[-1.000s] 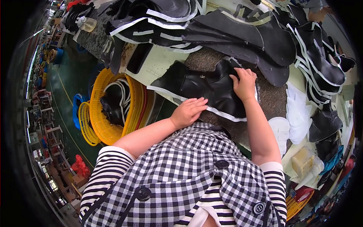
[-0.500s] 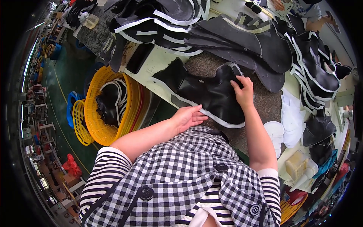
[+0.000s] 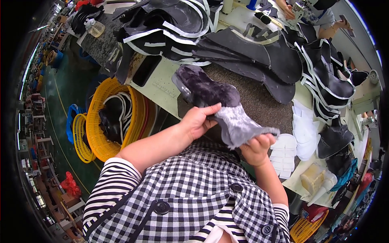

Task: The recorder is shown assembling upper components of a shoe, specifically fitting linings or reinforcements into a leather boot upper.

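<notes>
A grey and dark plush-furred shoe upper piece (image 3: 216, 91) is up in both hands, its fur side facing me. My left hand (image 3: 198, 121) is closed on its near edge, thumb on top of the fur. At the right end, my right hand (image 3: 257, 148) is closed on the lighter grey part, fingers curled over the edge. Under and beyond it lies a brown rough mat (image 3: 263, 111). Several dark upper pieces (image 3: 259, 56) are stacked just past the mat. White cut pieces (image 3: 306, 127) and stacked white pads (image 3: 283, 152) lie to the right.
A black phone (image 3: 147, 71) lies at the table's left edge. Yellow baskets (image 3: 95, 133) with black uppers stand at the left. White-edged uppers (image 3: 328, 81) are piled at the right, near a glue container (image 3: 314, 180) and a white nozzle bottle (image 3: 324, 188). Another person's hand (image 3: 288, 11) is at the far side.
The black, white-edged side of the piece faced up on the mat before; now grey fur shows and the piece is lifted. My right hand has come down toward me.
</notes>
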Demonstrator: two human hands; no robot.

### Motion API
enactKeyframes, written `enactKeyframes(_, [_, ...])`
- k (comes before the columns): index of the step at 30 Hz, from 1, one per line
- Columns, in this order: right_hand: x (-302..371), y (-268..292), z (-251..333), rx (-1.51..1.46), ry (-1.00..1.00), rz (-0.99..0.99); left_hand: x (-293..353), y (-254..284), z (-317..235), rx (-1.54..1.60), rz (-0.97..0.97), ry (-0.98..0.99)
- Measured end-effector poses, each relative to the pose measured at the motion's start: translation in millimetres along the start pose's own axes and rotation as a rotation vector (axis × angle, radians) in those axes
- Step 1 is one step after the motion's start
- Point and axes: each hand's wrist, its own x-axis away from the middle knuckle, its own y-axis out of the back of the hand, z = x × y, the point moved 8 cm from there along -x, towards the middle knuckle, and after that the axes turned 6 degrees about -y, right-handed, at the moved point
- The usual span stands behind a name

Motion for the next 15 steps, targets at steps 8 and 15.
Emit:
enactKeyframes(8, [12,42,-12,-0.532,-0.25,0.235,-29,86,58,-0.127,-0.115,0.014])
enactKeyframes(15, [10,-108,-87,-0.411,-0.66,0.475,-21,69,71,-0.141,-0.022,0.0])
